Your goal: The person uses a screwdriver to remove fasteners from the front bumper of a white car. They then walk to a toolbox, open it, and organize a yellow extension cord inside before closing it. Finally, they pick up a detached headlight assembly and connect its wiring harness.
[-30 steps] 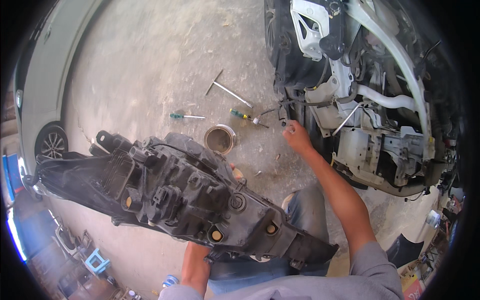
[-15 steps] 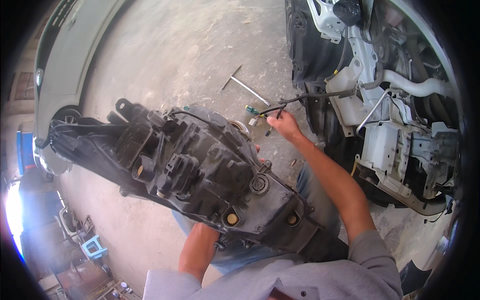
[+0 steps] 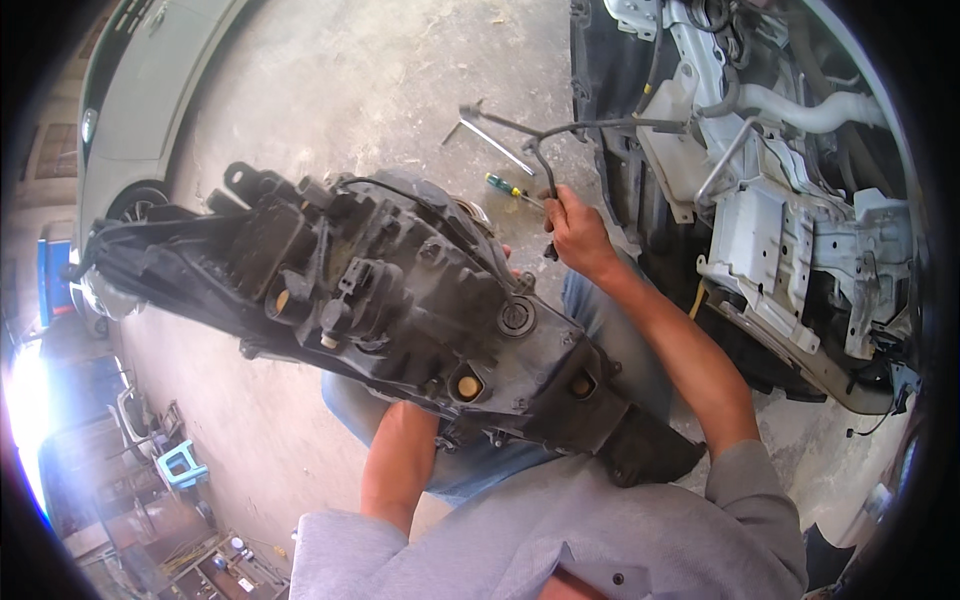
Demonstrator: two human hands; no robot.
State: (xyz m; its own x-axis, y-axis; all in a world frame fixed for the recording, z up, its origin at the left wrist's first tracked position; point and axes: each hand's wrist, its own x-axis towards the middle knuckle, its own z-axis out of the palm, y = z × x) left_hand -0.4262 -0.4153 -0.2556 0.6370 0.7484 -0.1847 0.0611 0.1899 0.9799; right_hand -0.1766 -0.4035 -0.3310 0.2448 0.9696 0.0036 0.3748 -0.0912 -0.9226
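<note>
A large black headlight assembly [image 3: 432,288] lies tilted across my lap, its back side with sockets and caps facing up. My left arm goes beneath it, and only some fingertips of my left hand [image 3: 509,257] show at its far edge, curled against it from below. To the right of the housing, my right hand [image 3: 580,236] is closed around a dark wiring harness [image 3: 544,160]. One branch of the harness stretches up and left to a plug, another runs right into the car's front, and a black connector [image 3: 550,253] hangs below my fist.
On the concrete floor ahead lie a T-handle wrench [image 3: 497,147] and a green-handled screwdriver [image 3: 502,184]. At right stands the car's exposed front frame [image 3: 765,265] with pipes and brackets. Another car [image 3: 160,95] is at far left, and a light blue stool [image 3: 182,465] at lower left.
My right hand has shifted slightly right and down and now wraps round the harness in a fist. The harness's free branch has swung up and left, above the wrench.
</note>
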